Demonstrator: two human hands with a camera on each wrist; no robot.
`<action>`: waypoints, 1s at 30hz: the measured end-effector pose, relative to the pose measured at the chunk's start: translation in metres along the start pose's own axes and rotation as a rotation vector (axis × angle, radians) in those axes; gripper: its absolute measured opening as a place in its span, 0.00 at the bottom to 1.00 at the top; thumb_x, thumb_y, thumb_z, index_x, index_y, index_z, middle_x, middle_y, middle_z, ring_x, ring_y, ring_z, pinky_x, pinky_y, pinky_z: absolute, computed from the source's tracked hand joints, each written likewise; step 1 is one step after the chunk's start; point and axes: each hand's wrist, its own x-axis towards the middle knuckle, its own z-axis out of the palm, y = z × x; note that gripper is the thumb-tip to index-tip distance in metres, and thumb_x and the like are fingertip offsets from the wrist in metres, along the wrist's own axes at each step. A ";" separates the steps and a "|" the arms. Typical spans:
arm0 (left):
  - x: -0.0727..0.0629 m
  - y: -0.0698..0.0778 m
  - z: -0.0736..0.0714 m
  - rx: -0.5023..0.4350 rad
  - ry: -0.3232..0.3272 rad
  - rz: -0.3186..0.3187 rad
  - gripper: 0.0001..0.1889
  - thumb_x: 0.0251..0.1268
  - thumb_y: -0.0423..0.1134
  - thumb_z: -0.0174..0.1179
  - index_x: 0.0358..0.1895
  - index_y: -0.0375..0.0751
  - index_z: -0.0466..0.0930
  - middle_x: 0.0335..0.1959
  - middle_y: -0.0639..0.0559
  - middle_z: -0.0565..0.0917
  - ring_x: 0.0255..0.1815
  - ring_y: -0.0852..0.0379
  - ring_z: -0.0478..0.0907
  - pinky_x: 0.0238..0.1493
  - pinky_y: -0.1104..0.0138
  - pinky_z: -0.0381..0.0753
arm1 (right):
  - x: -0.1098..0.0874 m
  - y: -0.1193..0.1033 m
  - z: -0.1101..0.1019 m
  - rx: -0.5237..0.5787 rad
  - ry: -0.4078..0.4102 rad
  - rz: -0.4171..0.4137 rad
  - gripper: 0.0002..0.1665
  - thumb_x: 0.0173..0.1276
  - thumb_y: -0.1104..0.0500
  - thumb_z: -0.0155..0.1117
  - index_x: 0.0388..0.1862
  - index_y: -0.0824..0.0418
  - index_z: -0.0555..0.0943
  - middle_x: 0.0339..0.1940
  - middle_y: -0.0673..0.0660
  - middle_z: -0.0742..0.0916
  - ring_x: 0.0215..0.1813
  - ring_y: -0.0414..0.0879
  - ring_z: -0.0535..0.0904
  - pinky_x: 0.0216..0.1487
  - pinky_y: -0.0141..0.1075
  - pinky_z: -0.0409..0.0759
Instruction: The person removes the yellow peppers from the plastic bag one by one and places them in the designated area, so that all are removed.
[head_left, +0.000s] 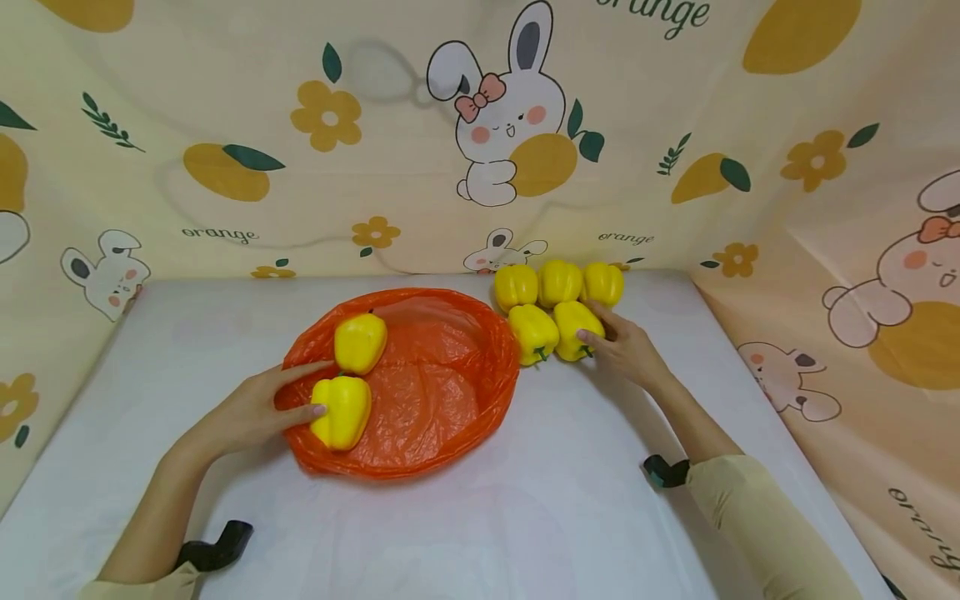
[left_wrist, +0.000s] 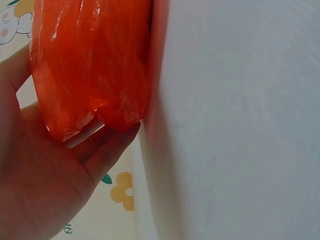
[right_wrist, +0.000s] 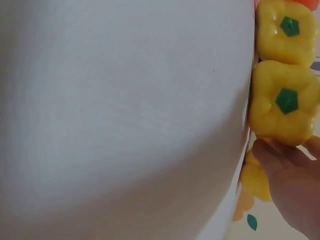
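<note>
Arms (head_left: 678,421) spread, our left hand (head_left: 247,410) grips the red bag (head_left: 427,408); our right hand (head_left: 628,352) grips one pepper (head_left: 573,327); two bagged peppers (head_left: 360,343) lie inside.

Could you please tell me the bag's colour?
The bag is orange-red; the head view shows it best.

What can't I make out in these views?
- Left wrist: the two lobed yellow bell peppers inside the red-orange plastic bag, hidden by its side.
- Head: most fingers of the bare left hand, hidden behind the bag and the hand itself.
- Right wrist: part of the bare right hand, cut off by the right edge.
</note>
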 end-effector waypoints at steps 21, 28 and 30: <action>-0.001 -0.001 0.001 0.019 0.005 0.001 0.39 0.63 0.63 0.62 0.74 0.50 0.66 0.72 0.34 0.66 0.72 0.30 0.59 0.64 0.30 0.59 | 0.000 -0.040 0.001 0.252 0.136 -0.240 0.35 0.71 0.55 0.66 0.74 0.59 0.68 0.74 0.55 0.73 0.74 0.57 0.66 0.72 0.52 0.64; 0.001 0.000 0.001 0.020 0.000 -0.007 0.40 0.63 0.63 0.62 0.75 0.49 0.65 0.72 0.34 0.66 0.71 0.30 0.59 0.64 0.31 0.61 | 0.005 -0.063 0.009 0.287 0.099 -0.310 0.32 0.69 0.58 0.67 0.72 0.57 0.72 0.71 0.55 0.76 0.73 0.51 0.69 0.72 0.53 0.66; 0.002 0.001 0.001 0.019 0.000 -0.009 0.41 0.63 0.63 0.62 0.75 0.49 0.64 0.72 0.34 0.66 0.71 0.31 0.60 0.64 0.31 0.62 | 0.007 -0.071 0.010 0.301 0.083 -0.319 0.32 0.69 0.59 0.67 0.71 0.57 0.73 0.71 0.55 0.76 0.72 0.50 0.69 0.72 0.52 0.66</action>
